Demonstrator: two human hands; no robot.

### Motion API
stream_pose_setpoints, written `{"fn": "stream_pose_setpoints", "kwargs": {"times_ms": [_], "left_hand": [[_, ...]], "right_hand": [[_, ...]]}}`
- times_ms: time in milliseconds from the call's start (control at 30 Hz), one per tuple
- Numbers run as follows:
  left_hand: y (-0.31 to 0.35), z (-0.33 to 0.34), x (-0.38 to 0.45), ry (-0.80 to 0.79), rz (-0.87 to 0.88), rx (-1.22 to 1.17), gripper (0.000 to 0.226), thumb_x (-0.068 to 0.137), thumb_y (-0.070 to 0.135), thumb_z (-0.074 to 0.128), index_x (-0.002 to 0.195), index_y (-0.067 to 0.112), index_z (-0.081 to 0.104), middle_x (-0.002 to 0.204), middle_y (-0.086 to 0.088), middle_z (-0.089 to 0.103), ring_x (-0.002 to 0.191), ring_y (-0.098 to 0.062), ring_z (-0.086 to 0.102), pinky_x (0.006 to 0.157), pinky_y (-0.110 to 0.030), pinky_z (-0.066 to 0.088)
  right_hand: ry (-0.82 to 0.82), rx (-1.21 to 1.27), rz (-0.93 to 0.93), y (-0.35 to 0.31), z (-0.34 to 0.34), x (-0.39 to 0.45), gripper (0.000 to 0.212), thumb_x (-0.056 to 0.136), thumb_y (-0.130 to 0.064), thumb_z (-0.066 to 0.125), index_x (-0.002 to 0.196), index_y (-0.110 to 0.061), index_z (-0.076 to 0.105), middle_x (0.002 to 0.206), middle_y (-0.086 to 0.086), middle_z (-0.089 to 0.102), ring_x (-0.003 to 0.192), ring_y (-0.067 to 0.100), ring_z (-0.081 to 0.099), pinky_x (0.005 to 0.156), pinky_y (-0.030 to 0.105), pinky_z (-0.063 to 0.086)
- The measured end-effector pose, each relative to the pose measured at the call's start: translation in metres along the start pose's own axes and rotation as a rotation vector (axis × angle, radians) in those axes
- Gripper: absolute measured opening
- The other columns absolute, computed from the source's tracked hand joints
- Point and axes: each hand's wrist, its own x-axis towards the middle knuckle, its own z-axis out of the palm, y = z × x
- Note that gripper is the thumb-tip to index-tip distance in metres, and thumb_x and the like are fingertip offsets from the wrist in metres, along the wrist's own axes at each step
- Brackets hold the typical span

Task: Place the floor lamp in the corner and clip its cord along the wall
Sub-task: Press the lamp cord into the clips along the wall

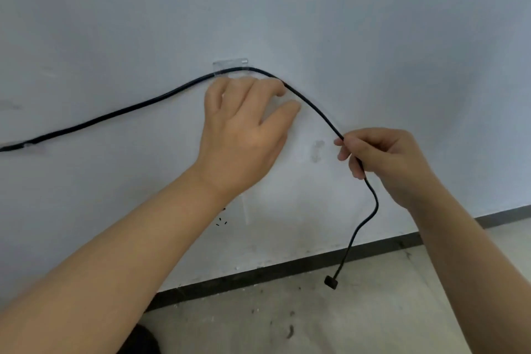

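Note:
A black cord point(115, 113) runs along the white wall point(373, 23) from the left edge up to a clear adhesive clip point(230, 64), then bends down to the right. My left hand point(244, 135) presses flat on the wall just below the clip, fingertips touching the cord. My right hand point(385, 161) pinches the cord lower right of the clip. Below it the cord hangs free and ends in a small black plug point(331, 282) above the floor. Another clear clip point(28, 144) holds the cord at the far left. The lamp is out of view.
A dark baseboard point(287, 267) runs along the foot of the wall. A white wall socket point(232, 215) sits partly hidden behind my left wrist. The concrete floor point(344, 319) is stained and speckled.

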Motion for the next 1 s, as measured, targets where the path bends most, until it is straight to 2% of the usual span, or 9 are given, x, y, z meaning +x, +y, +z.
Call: {"fn": "stream_pose_setpoints", "kwargs": {"times_ms": [67,133,233,300,400,500,633,833,1000], "left_hand": [[0.017,0.010,-0.013,-0.121,-0.092,-0.165,0.002,0.071,-0.001,0.066,0.072,-0.001,0.068,0.073,-0.019,0.070,0.069,-0.028,0.055,0.059,-0.033,0.047],[0.034,0.019,-0.023,-0.282,-0.394,-0.349,0.009,0.081,0.009,0.064,0.078,0.000,0.066,0.074,-0.016,0.068,0.061,-0.024,0.055,0.057,-0.024,0.042],[0.052,0.037,-0.037,-0.314,-0.689,-0.533,0.010,0.084,0.011,0.064,0.088,0.002,0.068,0.076,-0.005,0.067,0.062,-0.012,0.051,0.058,-0.016,0.039],[0.062,0.044,-0.040,-0.281,-0.749,-0.636,0.010,0.083,0.008,0.064,0.091,0.004,0.068,0.073,0.004,0.062,0.058,-0.006,0.051,0.057,-0.003,0.039],[0.068,0.051,-0.037,-0.194,-0.842,-0.696,0.018,0.083,0.009,0.065,0.100,0.008,0.063,0.066,0.017,0.056,0.058,-0.002,0.054,0.058,-0.006,0.043],[0.067,0.058,-0.032,-0.097,-0.914,-0.686,0.011,0.086,0.005,0.059,0.097,0.005,0.060,0.065,0.015,0.054,0.059,-0.016,0.057,0.061,-0.019,0.046],[0.069,0.062,-0.032,-0.054,-0.946,-0.628,0.011,0.085,0.006,0.059,0.092,0.014,0.054,0.065,0.014,0.053,0.062,-0.022,0.059,0.061,-0.024,0.046],[0.068,0.065,-0.025,-0.065,-1.021,-0.588,0.027,0.083,0.010,0.062,0.071,0.028,0.046,0.061,0.014,0.054,0.058,-0.010,0.057,0.054,-0.006,0.041],[0.071,0.063,-0.019,-0.071,-1.087,-0.610,0.023,0.081,0.008,0.064,0.065,0.023,0.059,0.058,0.012,0.055,0.056,-0.004,0.054,0.063,-0.021,0.047]], "right_hand": [[-0.106,0.066,0.081,0.022,-0.002,-0.002,0.037,0.089,-0.004,0.046,0.064,-0.020,0.069,0.049,-0.007,0.065,0.037,0.005,0.046,0.044,0.015,0.040],[-0.195,0.123,0.174,0.042,-0.004,-0.002,0.035,0.090,-0.004,0.043,0.068,-0.016,0.068,0.046,-0.005,0.063,0.037,0.006,0.045,0.042,0.014,0.039],[-0.268,0.138,0.270,0.062,-0.003,0.000,0.032,0.089,-0.008,0.046,0.068,-0.015,0.068,0.044,-0.005,0.061,0.034,0.006,0.041,0.039,0.013,0.038],[-0.249,0.097,0.265,0.067,-0.004,0.000,0.029,0.088,-0.010,0.050,0.067,-0.015,0.069,0.042,-0.006,0.060,0.032,0.005,0.039,0.039,0.012,0.036],[-0.184,0.049,0.199,0.070,-0.002,0.004,0.027,0.086,-0.012,0.055,0.063,-0.017,0.068,0.039,-0.009,0.058,0.030,0.003,0.036,0.038,0.013,0.032],[-0.112,0.005,0.176,0.070,0.004,0.010,0.028,0.084,-0.014,0.059,0.058,-0.021,0.065,0.034,-0.012,0.054,0.027,0.001,0.033,0.033,0.009,0.027],[-0.074,-0.108,0.144,0.066,0.005,0.017,0.028,0.081,-0.018,0.062,0.053,-0.021,0.063,0.033,-0.011,0.053,0.027,0.000,0.036,0.032,0.006,0.027],[-0.050,-0.196,0.119,0.061,-0.004,0.020,0.029,0.081,-0.019,0.061,0.052,-0.019,0.059,0.051,-0.002,0.055,0.029,-0.002,0.041,0.031,0.003,0.026],[-0.027,-0.225,0.133,0.063,-0.003,0.021,0.032,0.083,-0.022,0.061,0.051,-0.020,0.055,0.051,-0.002,0.052,0.028,-0.003,0.042,0.031,0.003,0.027]]}}
